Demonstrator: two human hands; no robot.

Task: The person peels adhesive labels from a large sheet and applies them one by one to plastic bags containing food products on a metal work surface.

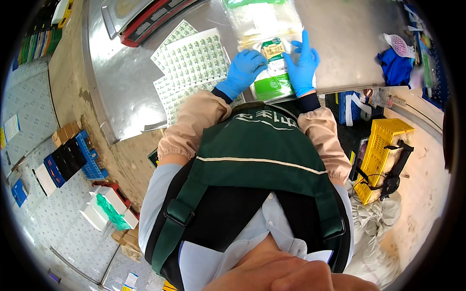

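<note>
A stack of clear plastic packing bags [260,80] with green printed bands lies flat at the table's front edge. On the top bag is a green and beige printed label [273,51] with a white barcode panel below it. My left hand [247,67], in a blue glove, rests at the label's left side with its fingers curled; whether they pinch anything is hidden. My right hand [305,67], also gloved in blue, is spread at the right side, its thumb by the label's edge. Sheets of small green-and-white stickers [196,54] lie overlapping left of my left hand.
More clear bags [265,18] lie beyond the label. A red-sided scale [156,22] with a metal pan stands at the back left of the steel table [338,43]. Blue cloth [397,67] and a pink net lie far right. A yellow crate [382,156] stands on the right below.
</note>
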